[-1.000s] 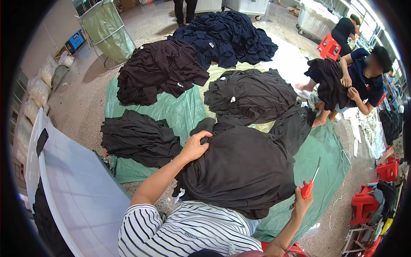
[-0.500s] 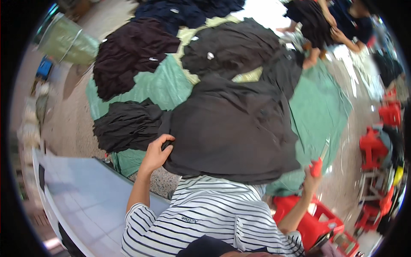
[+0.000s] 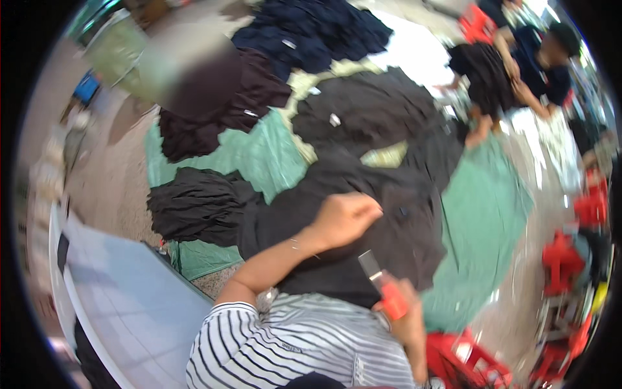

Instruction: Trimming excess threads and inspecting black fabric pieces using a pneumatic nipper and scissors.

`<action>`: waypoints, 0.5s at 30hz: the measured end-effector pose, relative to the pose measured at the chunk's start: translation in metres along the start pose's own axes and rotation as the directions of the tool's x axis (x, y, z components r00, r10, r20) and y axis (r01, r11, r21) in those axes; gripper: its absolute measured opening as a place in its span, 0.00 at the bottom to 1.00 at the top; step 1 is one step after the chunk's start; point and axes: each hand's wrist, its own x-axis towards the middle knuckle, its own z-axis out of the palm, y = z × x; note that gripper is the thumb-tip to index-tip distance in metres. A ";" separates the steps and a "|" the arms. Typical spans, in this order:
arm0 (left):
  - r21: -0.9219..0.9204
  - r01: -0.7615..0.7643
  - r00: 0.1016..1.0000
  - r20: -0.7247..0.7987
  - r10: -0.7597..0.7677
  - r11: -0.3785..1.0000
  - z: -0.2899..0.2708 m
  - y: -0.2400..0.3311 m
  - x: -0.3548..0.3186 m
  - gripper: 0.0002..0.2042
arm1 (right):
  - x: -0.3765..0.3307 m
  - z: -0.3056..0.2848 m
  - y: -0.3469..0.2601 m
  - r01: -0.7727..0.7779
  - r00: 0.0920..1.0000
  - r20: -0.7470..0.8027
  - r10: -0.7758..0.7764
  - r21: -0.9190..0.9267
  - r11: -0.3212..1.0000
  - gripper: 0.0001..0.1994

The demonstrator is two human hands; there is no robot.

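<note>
A dark grey-brown garment lies spread in front of me and over my lap. My left hand is above its middle, fingers closed in a pinch; whatever they may hold is too small to make out. My right hand, somewhat blurred, grips a red-handled tool with a flat pale blade near the garment's close edge. The blade points up and left toward my left hand, apart from it. To the left lies a bunched dark garment pile.
Further off are a brown-black pile, a maroon pile and a navy pile on green sheeting. A white panel stands at left, red stools at right. Another person handles dark cloth at far right.
My left hand has left the garment's left edge and moved right, over its middle. My right hand has brought the red-handled tool leftward, in over the cloth. The view has shifted slightly.
</note>
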 end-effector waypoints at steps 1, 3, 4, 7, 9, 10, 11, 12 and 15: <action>-0.070 0.084 0.995 0.056 -0.080 0.994 0.010 -0.003 0.008 0.05 | 0.002 0.016 0.013 0.012 0.999 0.035 -0.011 -0.029 1.000 0.29; -0.159 0.155 0.987 0.060 -0.147 0.975 0.006 -0.014 0.037 0.11 | 0.000 0.041 0.050 0.027 0.999 -0.021 -0.030 -0.120 0.992 0.26; -0.141 0.081 0.994 -0.055 -0.089 0.987 -0.012 -0.018 0.059 0.18 | -0.001 0.047 0.063 0.059 0.997 -0.041 -0.065 -0.138 0.989 0.27; 0.438 0.111 0.994 -0.067 -0.091 0.892 -0.098 -0.041 0.134 0.35 | -0.003 0.048 0.068 0.107 0.994 0.002 -0.109 -0.207 0.973 0.27; 0.464 0.097 0.985 0.084 -0.153 0.880 -0.141 -0.052 0.174 0.39 | 0.004 0.046 0.072 0.165 0.985 -0.020 -0.174 -0.219 0.962 0.25; 0.355 0.249 0.935 0.154 -0.319 0.901 -0.153 -0.045 0.187 0.40 | 0.006 0.048 0.079 0.164 0.982 -0.060 -0.181 -0.217 0.962 0.23; 0.343 0.305 0.911 0.165 -0.377 0.889 -0.164 -0.044 0.191 0.42 | 0.006 0.048 0.079 0.170 0.981 -0.052 -0.185 -0.215 0.962 0.23; 0.414 0.370 0.875 0.146 -0.462 0.832 -0.175 -0.043 0.196 0.42 | 0.006 0.048 0.079 0.160 0.982 -0.067 -0.179 -0.224 0.961 0.23; 0.404 0.546 0.818 -0.069 -0.571 0.734 -0.213 -0.071 0.203 0.45 | 0.006 0.050 0.080 0.172 0.972 -0.117 -0.203 -0.234 0.957 0.23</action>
